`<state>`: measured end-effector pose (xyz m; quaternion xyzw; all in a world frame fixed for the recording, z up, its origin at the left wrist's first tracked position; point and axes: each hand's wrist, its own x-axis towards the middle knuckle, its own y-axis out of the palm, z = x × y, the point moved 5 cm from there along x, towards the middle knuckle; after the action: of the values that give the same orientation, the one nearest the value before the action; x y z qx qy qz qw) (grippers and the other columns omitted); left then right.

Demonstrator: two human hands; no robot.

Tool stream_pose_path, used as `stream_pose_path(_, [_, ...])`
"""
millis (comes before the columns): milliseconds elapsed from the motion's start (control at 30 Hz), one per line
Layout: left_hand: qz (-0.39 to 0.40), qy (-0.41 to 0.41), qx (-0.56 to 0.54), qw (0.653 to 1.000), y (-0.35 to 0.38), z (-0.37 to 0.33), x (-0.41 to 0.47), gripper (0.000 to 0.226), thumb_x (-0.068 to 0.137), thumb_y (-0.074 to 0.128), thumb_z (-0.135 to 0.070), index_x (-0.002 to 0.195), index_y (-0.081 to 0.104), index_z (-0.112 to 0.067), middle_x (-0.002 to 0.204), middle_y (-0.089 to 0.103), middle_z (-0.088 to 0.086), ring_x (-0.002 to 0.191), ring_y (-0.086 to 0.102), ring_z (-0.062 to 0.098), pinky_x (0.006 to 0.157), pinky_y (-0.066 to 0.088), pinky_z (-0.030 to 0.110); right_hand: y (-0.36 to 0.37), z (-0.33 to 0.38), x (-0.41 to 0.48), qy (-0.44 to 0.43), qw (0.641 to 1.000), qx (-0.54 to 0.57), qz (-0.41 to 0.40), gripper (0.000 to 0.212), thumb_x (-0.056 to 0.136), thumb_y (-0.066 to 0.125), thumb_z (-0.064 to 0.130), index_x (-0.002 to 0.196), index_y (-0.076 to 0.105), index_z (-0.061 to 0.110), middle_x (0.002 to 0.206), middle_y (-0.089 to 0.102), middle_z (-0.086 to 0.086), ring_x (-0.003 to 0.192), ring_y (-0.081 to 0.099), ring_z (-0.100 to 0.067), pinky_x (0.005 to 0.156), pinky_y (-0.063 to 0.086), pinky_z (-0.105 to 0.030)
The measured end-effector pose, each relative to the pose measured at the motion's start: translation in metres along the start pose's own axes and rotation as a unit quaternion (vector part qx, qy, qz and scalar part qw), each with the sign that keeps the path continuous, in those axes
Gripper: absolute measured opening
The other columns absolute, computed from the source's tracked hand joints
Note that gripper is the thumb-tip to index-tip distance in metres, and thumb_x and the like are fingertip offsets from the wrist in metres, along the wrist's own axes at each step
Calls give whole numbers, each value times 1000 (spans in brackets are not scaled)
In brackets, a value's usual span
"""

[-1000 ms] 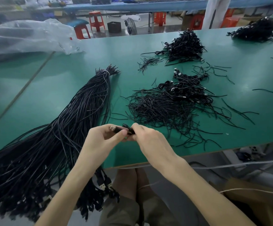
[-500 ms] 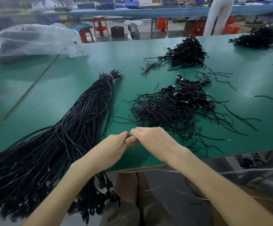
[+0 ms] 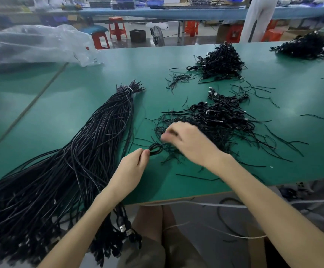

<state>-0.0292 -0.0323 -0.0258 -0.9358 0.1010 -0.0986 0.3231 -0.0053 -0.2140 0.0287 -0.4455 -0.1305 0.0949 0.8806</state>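
Observation:
My left hand (image 3: pixel 132 169) pinches a small coiled black cable (image 3: pixel 156 149) just above the green table (image 3: pixel 80 117). My right hand (image 3: pixel 188 141) reaches over the near edge of a heap of loose black twist ties (image 3: pixel 211 140), its fingers blurred and curled down into them; whether it holds a tie I cannot tell. Behind the ties lie several coiled cables (image 3: pixel 225 111) with silver plugs. A big bundle of long black cables (image 3: pixel 84 151) stretches from a white tie at its far end to the table's near left edge, and its plug ends hang over.
More coiled cable piles sit at the back centre (image 3: pixel 222 61) and back right (image 3: pixel 304 46). A clear plastic bag (image 3: pixel 35 43) lies at the back left. Stray ties scatter to the right. Orange stools (image 3: pixel 117 28) and another workbench stand beyond the table. A person in white (image 3: pixel 257 18) stands there.
Both hands were joined at the table's near edge on the coil. The right hand has let go and moved forward into the twist ties; the left hand keeps the coil and has shifted forward.

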Motion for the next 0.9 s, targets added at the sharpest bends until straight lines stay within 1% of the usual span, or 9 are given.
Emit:
stream_pose_path(100, [-2, -20, -55, 998, -2, 3, 2, 44, 112, 36, -31, 71, 36, -12, 61, 33, -1, 55, 29, 17, 55, 25, 33, -23, -26, 15, 122, 984, 60, -117, 50, 105, 40, 54, 106, 63, 9, 95, 67, -3, 87, 65, -20, 81, 52, -38])
stream_pose_path(167, [-16, -43, -96, 994, -3, 5, 3, 45, 112, 36, -28, 70, 36, -13, 56, 31, -8, 51, 26, 14, 51, 25, 28, -23, -43, 26, 187, 975, -7, -122, 38, 108, 45, 43, 106, 59, 7, 93, 65, -6, 84, 63, -26, 72, 48, -38])
stream_pose_path(233, [-19, -63, -131, 989, -2, 8, 4, 44, 112, 37, -27, 71, 36, -13, 55, 30, -10, 48, 24, 11, 47, 25, 22, -15, -52, 34, 218, 967, -83, -102, 34, 106, 53, 39, 108, 58, 5, 98, 63, -9, 88, 61, -30, 71, 44, -37])
stream_pose_path(367, [-13, -66, -136, 988, -2, 8, 3, 43, 111, 37, -28, 71, 38, -12, 56, 31, -9, 48, 25, 9, 45, 25, 19, -1, -53, 42, 212, 961, -148, -101, 28, 102, 61, 31, 105, 63, 3, 106, 66, -13, 95, 63, -32, 73, 45, -36])
stream_pose_path(500, [-14, -70, -143, 987, -1, 7, 2, 42, 111, 37, -28, 73, 40, -11, 56, 34, -9, 49, 26, 10, 45, 26, 19, -1, -56, 39, 213, 960, -122, -131, 18, 102, 62, 22, 97, 65, 6, 105, 66, -10, 91, 61, -28, 73, 48, -36])
stream_pose_path(567, [-15, -70, -144, 987, -1, 7, 2, 42, 111, 37, -28, 74, 41, -11, 57, 34, -8, 48, 27, 10, 45, 26, 19, -6, -59, 35, 214, 960, -99, -154, 15, 102, 62, 20, 93, 65, 8, 104, 66, -9, 99, 60, -28, 75, 50, -38])
stream_pose_path(700, [-13, -78, -150, 985, -1, 6, 1, 40, 112, 37, -28, 77, 45, -9, 59, 36, -5, 48, 28, 9, 45, 27, 18, -14, -63, 26, 210, 957, -88, -180, 17, 100, 63, 22, 91, 70, 10, 106, 68, -9, 118, 48, -32, 87, 45, -38])
stream_pose_path(833, [-6, -85, -159, 984, -1, 6, 0, 38, 111, 36, -26, 79, 46, -9, 60, 35, -4, 48, 27, 10, 45, 27, 19, -24, -56, 14, 182, 949, -21, -256, 17, 99, 63, 26, 93, 70, 12, 102, 66, -3, 112, 47, -27, 92, 38, -36])
stream_pose_path(900, [-3, -94, -168, 981, -1, 7, 0, 35, 111, 35, -25, 81, 46, -10, 61, 34, -3, 49, 27, 11, 44, 26, 19, -27, -39, 2, 137, 943, 59, -296, 15, 98, 65, 28, 89, 68, 15, 95, 63, 1, 102, 51, -20, 89, 41, -30])
